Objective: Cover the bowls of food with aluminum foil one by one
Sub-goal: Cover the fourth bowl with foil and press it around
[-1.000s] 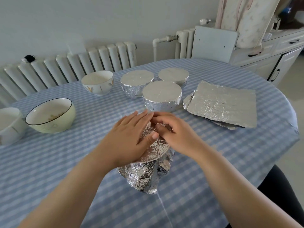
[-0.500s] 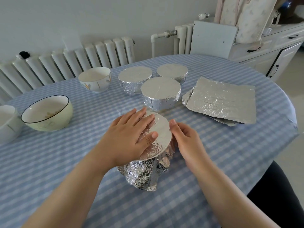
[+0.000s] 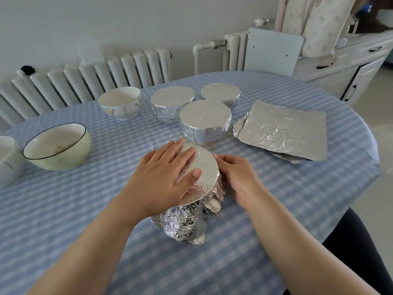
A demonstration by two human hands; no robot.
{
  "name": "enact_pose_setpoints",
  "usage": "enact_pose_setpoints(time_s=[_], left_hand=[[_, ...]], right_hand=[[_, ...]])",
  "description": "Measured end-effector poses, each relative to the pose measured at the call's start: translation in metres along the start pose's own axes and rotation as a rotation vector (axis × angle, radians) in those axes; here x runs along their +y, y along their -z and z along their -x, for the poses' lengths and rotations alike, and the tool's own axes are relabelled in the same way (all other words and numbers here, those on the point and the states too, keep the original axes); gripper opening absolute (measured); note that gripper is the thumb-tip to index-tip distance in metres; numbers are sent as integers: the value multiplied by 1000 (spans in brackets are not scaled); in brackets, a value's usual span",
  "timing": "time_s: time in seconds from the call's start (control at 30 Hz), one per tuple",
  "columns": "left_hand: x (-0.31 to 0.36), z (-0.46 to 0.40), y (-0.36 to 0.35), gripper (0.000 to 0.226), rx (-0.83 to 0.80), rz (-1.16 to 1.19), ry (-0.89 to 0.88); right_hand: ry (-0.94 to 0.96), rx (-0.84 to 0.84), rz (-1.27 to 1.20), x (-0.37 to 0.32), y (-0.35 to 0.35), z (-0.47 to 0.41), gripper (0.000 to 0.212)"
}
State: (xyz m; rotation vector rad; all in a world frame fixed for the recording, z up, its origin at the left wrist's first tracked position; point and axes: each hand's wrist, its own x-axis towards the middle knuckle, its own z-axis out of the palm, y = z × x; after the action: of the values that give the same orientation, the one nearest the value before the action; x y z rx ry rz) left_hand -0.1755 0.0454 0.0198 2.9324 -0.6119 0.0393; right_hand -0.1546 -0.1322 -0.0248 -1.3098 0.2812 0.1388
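Observation:
A bowl wrapped in crinkled foil (image 3: 204,167) stands near the table's front, with loose foil bunched below its near side. My left hand (image 3: 163,177) lies flat on the foil top with straight fingers. My right hand (image 3: 236,175) presses the foil against the bowl's right side, fingers curved round the rim. Three foil-covered bowls (image 3: 205,120) stand just behind. A stack of foil sheets (image 3: 282,130) lies to the right. Uncovered bowls sit at the left: a white one (image 3: 121,103), a pale green one (image 3: 57,145), and a third (image 3: 8,158) at the frame edge.
The round table has a blue checked cloth (image 3: 106,209). White radiators (image 3: 95,77) line the wall behind it. A white cabinet (image 3: 350,67) and a grey panel (image 3: 274,52) stand at the back right. The table's right edge curves down near my right arm.
My right hand has slid from the foil top, where it met the left fingers, down to the bowl's right side. The left hand stays flat on top.

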Motion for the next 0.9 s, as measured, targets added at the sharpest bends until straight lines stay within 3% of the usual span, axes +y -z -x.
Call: enact_pose_setpoints(time_s=[0.13,0.27,0.33,0.67,0.73,0.9], left_hand=[[0,-1,-1,91,6,9,3],[0,-2,-2,90,22,15,4],[0,-2,-2,90,21,8,5],[0,-2,-1,89,9,9,14],[-1,-2,-1,88,9,6,14],[-2,-2,-2,89,2,0,8]], right_hand=[[-28,-26,17,0,1,-8,29],[5,-22,38,-2,-2,-12,15],[2,-42,69,-4,-3,-14,21],[81,-82,534,-3,-2,-22,19],[147,-36,609,-4,1,-22,19],[405,251,305,-11,9,0,23]])
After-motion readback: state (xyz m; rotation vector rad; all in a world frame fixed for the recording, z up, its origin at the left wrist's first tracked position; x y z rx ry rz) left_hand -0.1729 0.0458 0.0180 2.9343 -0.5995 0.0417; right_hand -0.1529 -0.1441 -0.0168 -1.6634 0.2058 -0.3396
